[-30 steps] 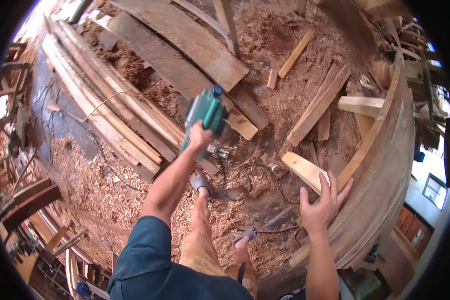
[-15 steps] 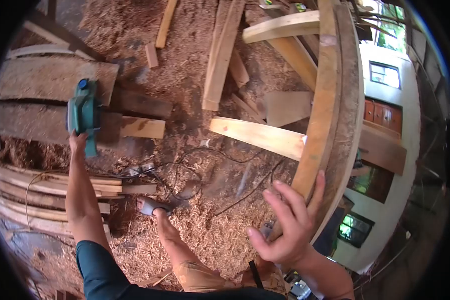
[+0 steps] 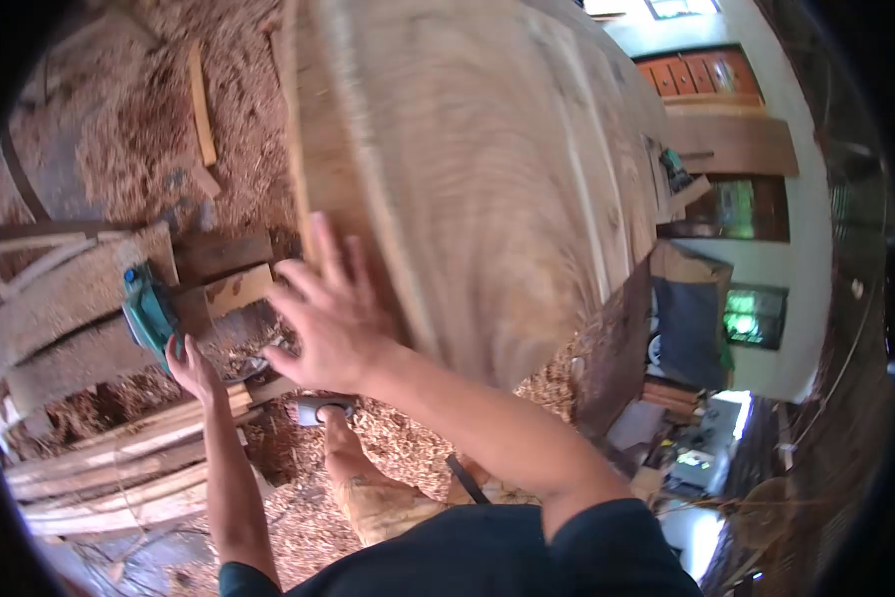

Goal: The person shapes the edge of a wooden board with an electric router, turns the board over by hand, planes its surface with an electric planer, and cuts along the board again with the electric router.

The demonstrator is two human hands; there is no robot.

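A green electric hand planer (image 3: 149, 313) rests on a wide board at the left. My left hand (image 3: 197, 370) is just below its rear end, fingers apart and not wrapped round it; whether the fingertips touch it I cannot tell. A large wooden panel (image 3: 477, 189), pale brown with lighter strips, fills the upper middle and is smeared by motion. My right hand (image 3: 340, 323) lies with spread fingers against the panel's left edge, its palm hidden from view.
Stacked planks (image 3: 119, 478) lie at the lower left, beside wide boards (image 3: 69, 298). Wood shavings (image 3: 398, 438) cover the floor around my sandalled foot (image 3: 325, 409). A narrow wood strip (image 3: 201, 104) lies at the upper left. A white wall (image 3: 801, 289) stands at the right.
The wood at my right hand has swung over leftward, now showing a broad face. My right hand has moved left with it. My left hand has let go of the planer's handle.
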